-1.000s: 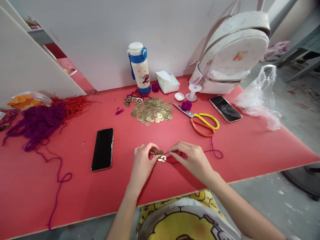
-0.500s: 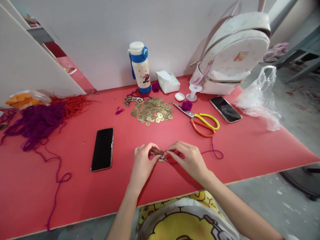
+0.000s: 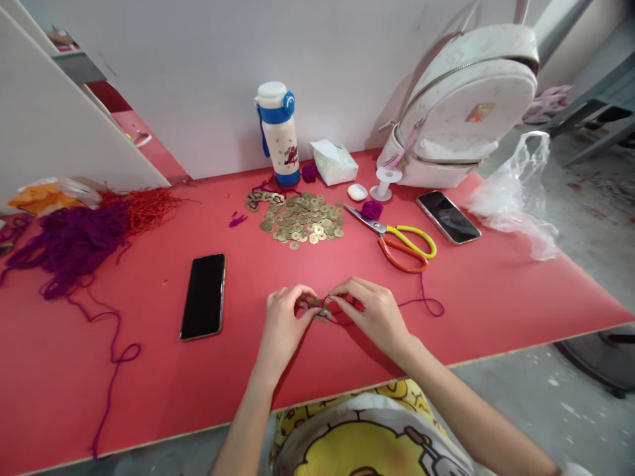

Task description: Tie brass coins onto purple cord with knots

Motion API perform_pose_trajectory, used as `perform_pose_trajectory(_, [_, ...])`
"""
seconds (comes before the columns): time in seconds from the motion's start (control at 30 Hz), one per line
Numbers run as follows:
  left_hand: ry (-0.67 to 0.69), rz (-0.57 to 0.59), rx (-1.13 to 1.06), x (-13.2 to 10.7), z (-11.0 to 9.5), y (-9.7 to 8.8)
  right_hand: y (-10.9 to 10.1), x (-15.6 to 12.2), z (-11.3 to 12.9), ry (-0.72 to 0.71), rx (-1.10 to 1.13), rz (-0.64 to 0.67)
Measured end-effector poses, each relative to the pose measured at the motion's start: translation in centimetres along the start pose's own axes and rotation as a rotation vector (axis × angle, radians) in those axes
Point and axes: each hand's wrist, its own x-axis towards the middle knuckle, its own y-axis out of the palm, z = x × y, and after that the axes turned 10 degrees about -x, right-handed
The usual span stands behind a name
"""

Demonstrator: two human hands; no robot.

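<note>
My left hand (image 3: 289, 314) pinches a few brass coins (image 3: 323, 314) with holes in them, close above the red table. Purple yarn (image 3: 342, 323) runs through or around these coins; the exact path is too small to make out. To the right, my right hand (image 3: 370, 307) holds a stretch of that yarn between thumb and forefinger, just beside the coins. The yarn's tail (image 3: 432, 306) trails off to the right in a loop. Beyond the hands lies a pile of loose brass coins (image 3: 307, 217), with a strung length of coins (image 3: 265, 198) at its left.
Scissors (image 3: 404, 244) with yellow and orange handles lie right of the pile. One phone (image 3: 203, 297) is at left, another phone (image 3: 449, 217) at right. A bottle (image 3: 278, 135), tissue pack (image 3: 336, 165), white spool (image 3: 384, 184) and backpack (image 3: 459, 112) stand behind. Purple yarn (image 3: 82, 241) heaps at left.
My right hand has lifted the yarn slightly, so a small loop now stands up above the coins. My left hand stays in place on the coins.
</note>
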Motion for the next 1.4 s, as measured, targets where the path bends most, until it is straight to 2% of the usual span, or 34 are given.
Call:
perform_pose_trajectory(0.5, [-0.022, 0.023, -0.108, -0.1, 0.2, -0.3, 0.2, 0.0, -0.2, -0.019, -0.026, -0.016])
perform_pose_trajectory(0.73, [0.006, 0.005, -0.018, 0.1, -0.4, -0.2, 0.2, 0.0, -0.1, -0.024, -0.023, -0.008])
perform_pose_trajectory(0.93, [0.037, -0.001, -0.034, 0.0, -0.2, -0.2, 0.1, -0.1, -0.1, -0.044, -0.005, 0.0])
perform_pose_trajectory(1.07, [0.036, -0.009, -0.034, 0.0, -0.2, -0.3, -0.3, 0.0, -0.1, -0.046, 0.033, 0.07])
perform_pose_trajectory(1.23, [0.025, -0.003, -0.038, 0.2, -0.4, -0.4, -1.3, 0.2, 0.3, 0.015, 0.15, 0.229])
perform_pose_trajectory(1.4, [0.028, -0.014, -0.047, 0.2, -0.3, -0.3, -1.3, 0.3, 0.3, 0.072, 0.106, 0.3])
